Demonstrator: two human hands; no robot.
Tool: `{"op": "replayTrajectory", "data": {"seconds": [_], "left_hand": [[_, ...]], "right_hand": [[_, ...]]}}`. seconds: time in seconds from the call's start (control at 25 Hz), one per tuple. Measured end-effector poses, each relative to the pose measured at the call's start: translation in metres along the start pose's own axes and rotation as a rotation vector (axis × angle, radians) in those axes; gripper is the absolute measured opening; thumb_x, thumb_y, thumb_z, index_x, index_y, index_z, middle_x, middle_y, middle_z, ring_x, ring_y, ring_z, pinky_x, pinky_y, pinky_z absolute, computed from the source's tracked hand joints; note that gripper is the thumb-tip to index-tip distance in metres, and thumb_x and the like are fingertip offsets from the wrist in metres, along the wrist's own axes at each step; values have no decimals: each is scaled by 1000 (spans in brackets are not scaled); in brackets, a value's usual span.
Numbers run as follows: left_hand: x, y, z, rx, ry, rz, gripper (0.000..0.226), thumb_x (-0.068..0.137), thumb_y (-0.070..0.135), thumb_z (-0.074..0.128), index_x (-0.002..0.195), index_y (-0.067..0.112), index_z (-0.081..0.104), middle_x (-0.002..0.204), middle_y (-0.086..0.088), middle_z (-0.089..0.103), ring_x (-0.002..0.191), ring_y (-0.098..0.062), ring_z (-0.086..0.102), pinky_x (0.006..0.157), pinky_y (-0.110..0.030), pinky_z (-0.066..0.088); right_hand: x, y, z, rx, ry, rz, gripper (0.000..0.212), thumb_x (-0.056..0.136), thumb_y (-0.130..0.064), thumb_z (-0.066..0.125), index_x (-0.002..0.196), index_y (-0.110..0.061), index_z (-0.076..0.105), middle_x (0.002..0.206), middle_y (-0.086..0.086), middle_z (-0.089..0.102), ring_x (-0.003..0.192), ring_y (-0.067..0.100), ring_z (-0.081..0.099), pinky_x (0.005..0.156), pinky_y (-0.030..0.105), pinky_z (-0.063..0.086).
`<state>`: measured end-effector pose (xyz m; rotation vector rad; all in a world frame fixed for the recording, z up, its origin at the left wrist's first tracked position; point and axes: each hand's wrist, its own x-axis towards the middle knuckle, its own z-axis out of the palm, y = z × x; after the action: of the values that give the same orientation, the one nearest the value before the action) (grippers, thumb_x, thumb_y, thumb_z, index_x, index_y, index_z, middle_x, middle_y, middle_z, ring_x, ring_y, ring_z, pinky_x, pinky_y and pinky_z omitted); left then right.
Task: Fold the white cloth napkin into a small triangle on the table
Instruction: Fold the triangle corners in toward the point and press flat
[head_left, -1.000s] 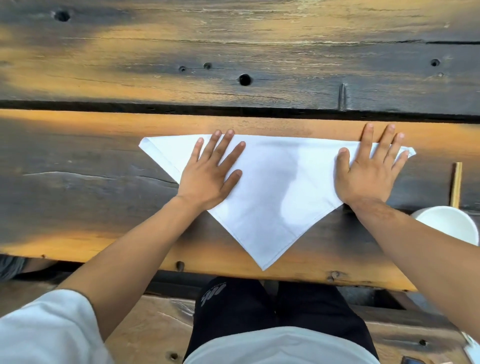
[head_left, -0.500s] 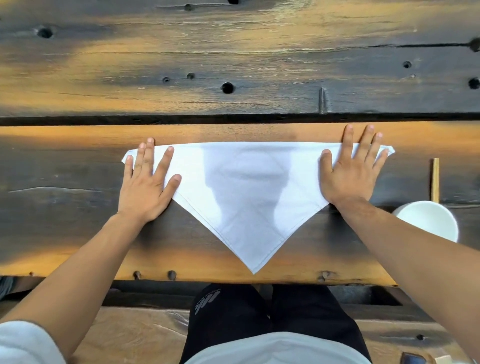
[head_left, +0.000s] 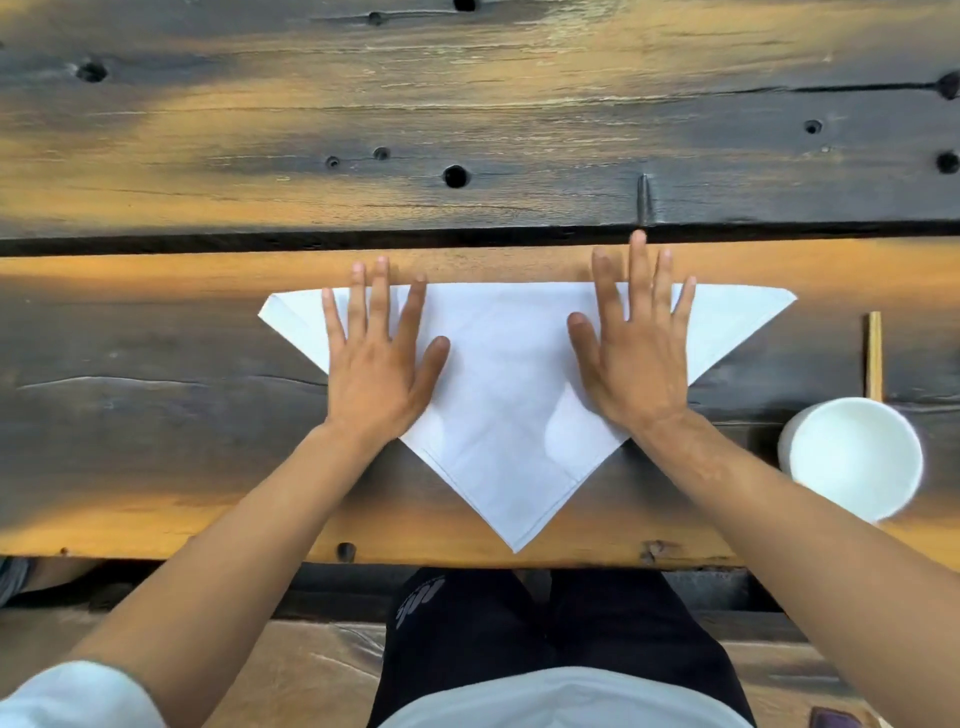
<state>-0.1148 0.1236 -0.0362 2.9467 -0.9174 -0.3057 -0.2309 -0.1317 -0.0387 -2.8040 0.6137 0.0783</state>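
The white cloth napkin (head_left: 511, 415) lies flat on the dark wooden table (head_left: 467, 130) as a large triangle. Its long folded edge runs along the far side and its point reaches toward me, close to the table's near edge. My left hand (head_left: 376, 364) presses palm down on the left half, fingers spread. On the right half my right hand (head_left: 631, 353) lies flat the same way, its fingertips reaching just past the far fold. Both outer corners of the napkin stick out beyond my hands.
A white bowl (head_left: 852, 457) stands on the table to the right of my right forearm. A thin wooden stick (head_left: 875, 356) lies just beyond it. A dark gap (head_left: 208, 243) between planks runs behind the napkin. My lap is below the table edge.
Both hands have slid inward from the napkin's outer corners toward its middle, staying flat on the cloth. The napkin keeps its triangle shape.
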Motion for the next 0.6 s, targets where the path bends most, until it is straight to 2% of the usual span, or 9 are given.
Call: {"op": "replayTrajectory", "data": {"seconds": [0.12, 0.28, 0.48, 0.6], "left_hand": [[8, 47, 24, 49, -70, 92, 66, 104, 56, 11, 164, 29, 5, 172, -9, -6, 159, -34, -8, 126, -62, 3], [8, 30, 36, 37, -111, 34, 67, 102, 60, 7, 163, 33, -1, 172, -3, -10, 159, -29, -11, 127, -58, 1], [-4, -15, 29, 7, -92, -97, 66, 102, 62, 14, 163, 38, -1, 173, -2, -7, 159, -31, -8, 128, -55, 0], [-6, -29, 26, -3, -116, -148, 68, 101, 64, 13, 162, 40, -3, 172, 1, -10, 158, -31, -11, 128, -54, -2]], "right_hand": [[-8, -50, 33, -68, -99, -224, 65, 107, -53, 22, 165, -26, 13, 173, 11, 2, 159, 37, 1, 126, 61, 4], [-6, -8, 43, -105, -165, -271, 64, 106, -55, 21, 164, -30, 14, 174, 7, 3, 160, 32, 1, 125, 61, 4], [-5, 49, 21, -153, -167, -20, 62, 105, -57, 15, 163, -39, 2, 174, 0, -6, 159, 30, -8, 125, 61, -2], [-2, 69, 11, -106, -170, 143, 62, 104, -56, 14, 163, -40, 2, 174, 0, -7, 159, 30, -10, 126, 60, -4]]}}
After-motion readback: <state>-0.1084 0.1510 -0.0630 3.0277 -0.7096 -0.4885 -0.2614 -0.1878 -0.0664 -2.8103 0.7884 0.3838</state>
